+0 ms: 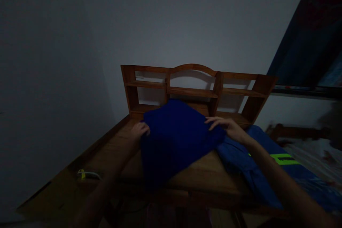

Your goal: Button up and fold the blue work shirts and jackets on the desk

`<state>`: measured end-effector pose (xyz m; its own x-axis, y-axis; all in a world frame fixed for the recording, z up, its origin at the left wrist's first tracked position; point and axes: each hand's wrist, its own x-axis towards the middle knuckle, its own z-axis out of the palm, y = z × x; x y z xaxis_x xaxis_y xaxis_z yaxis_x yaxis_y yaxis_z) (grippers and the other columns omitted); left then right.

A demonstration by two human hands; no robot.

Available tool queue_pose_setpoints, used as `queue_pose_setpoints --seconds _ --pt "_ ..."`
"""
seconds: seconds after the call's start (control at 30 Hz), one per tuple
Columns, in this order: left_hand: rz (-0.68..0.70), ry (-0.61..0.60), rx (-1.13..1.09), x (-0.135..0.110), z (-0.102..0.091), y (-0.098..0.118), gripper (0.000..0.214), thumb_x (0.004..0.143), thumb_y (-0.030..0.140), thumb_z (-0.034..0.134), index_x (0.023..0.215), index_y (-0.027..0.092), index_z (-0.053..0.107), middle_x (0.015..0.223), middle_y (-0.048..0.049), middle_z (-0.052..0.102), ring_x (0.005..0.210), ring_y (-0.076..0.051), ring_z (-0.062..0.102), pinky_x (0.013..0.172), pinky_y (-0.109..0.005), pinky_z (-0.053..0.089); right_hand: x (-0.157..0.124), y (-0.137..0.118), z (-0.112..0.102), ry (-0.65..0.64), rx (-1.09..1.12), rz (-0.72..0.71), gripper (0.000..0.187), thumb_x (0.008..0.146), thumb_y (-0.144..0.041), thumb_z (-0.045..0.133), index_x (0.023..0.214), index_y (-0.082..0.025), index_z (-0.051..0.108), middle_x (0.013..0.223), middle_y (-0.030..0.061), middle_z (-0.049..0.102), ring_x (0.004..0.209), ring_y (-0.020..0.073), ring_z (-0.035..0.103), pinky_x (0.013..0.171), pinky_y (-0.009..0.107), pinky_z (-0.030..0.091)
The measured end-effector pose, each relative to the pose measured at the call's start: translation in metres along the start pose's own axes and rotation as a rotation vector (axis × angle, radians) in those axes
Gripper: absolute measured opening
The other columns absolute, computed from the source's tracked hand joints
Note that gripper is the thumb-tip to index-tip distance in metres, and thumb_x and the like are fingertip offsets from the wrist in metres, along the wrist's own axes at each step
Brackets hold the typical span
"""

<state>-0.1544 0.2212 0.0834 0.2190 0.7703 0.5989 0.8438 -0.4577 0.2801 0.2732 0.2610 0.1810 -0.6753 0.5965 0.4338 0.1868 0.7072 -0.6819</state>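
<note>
A deep blue piece of cloth (176, 135) is spread between my hands above the wooden desk (205, 174). Its lower edge hangs down toward the desk's front; whether it is a garment I cannot tell in the dim light. My left hand (140, 129) is closed on the cloth's left edge, with fingers curled. At its right edge, my right hand (228, 127) grips the cloth, fingers reaching over the top of it. Beside and below my right forearm lies a blue work garment (237, 158) with a lime reflective stripe (284, 159).
A wooden shelf unit (192, 92) stands at the desk's back against the grey wall (187, 17). A white cable with a yellow tag (89, 174) lies at the left front. Dark curtains (307, 42) hang at right, above a bed-like surface (315, 153).
</note>
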Motion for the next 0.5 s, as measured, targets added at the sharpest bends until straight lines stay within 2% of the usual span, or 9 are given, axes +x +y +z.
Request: queue_pose_setpoints --seconds 0.1,0.13,0.2,0.27,0.37,0.43,0.5 --pt "0.18 -0.231 0.171 -0.068 0.041 0.025 0.03 0.076 0.006 0.051 0.101 0.019 0.062 0.106 -0.0087 0.057 0.104 -0.023 0.047 0.1 -0.044 0.033 -0.051 0.079 0.03 0.01 -0.009 0.263 0.017 0.076 -0.035 0.064 0.077 -0.02 0.071 0.12 0.0062 0.059 0.116 0.028 0.051 0.099 0.042 0.041" --pt "0.192 -0.265 0.191 -0.085 0.051 0.032 0.035 0.077 0.004 0.05 0.105 0.02 0.06 0.11 -0.0086 0.056 0.106 -0.023 0.046 0.102 -0.044 0.031 -0.065 0.1 0.038 0.024 -0.021 0.343 0.016 0.075 -0.034 0.064 0.078 -0.02 0.07 0.117 0.006 0.061 0.114 0.0277 0.053 0.098 0.042 0.041" --pt "0.174 -0.293 0.211 -0.106 0.062 0.04 0.042 0.077 0.002 0.046 0.113 0.021 0.057 0.117 -0.0089 0.053 0.111 -0.024 0.045 0.102 -0.044 0.032 -0.084 0.126 0.05 0.131 -0.029 0.447 0.023 0.074 -0.033 0.065 0.093 -0.022 0.068 0.112 0.0052 0.063 0.108 0.0258 0.057 0.095 0.041 0.044" --pt "0.113 -0.281 0.22 -0.109 0.062 0.04 0.051 0.076 0.0 0.043 0.122 0.022 0.053 0.124 -0.0094 0.049 0.115 -0.024 0.043 0.101 -0.043 0.034 -0.093 0.133 0.058 0.269 -0.058 0.537 0.033 0.074 -0.035 0.065 0.105 -0.022 0.064 0.11 0.0053 0.064 0.102 0.0244 0.06 0.093 0.04 0.046" --pt "0.054 -0.276 0.242 -0.092 0.049 0.037 0.068 0.072 -0.004 0.039 0.133 0.027 0.043 0.133 -0.0081 0.043 0.122 -0.024 0.039 0.103 -0.043 0.032 -0.093 0.122 0.066 0.365 -0.075 0.694 0.038 0.069 -0.04 0.071 0.101 -0.021 0.065 0.104 0.0068 0.066 0.096 0.0256 0.061 0.09 0.038 0.047" --pt "0.008 -0.26 0.279 -0.082 0.038 0.041 0.072 0.071 -0.004 0.039 0.136 0.028 0.039 0.136 -0.0078 0.042 0.125 -0.025 0.038 0.103 -0.043 0.032 -0.091 0.113 0.071 0.297 0.016 0.767 0.039 0.063 -0.04 0.077 0.095 -0.02 0.068 0.096 0.0073 0.067 0.092 0.0263 0.062 0.087 0.037 0.048" --pt "-0.118 -0.193 0.32 -0.085 0.026 0.052 0.068 0.073 0.001 0.04 0.137 0.025 0.038 0.136 -0.0106 0.043 0.124 -0.027 0.041 0.099 -0.043 0.036 -0.09 0.107 0.076 0.188 0.153 0.799 0.037 0.061 -0.039 0.078 0.088 -0.018 0.069 0.084 0.0068 0.068 0.083 0.0248 0.063 0.08 0.036 0.051"
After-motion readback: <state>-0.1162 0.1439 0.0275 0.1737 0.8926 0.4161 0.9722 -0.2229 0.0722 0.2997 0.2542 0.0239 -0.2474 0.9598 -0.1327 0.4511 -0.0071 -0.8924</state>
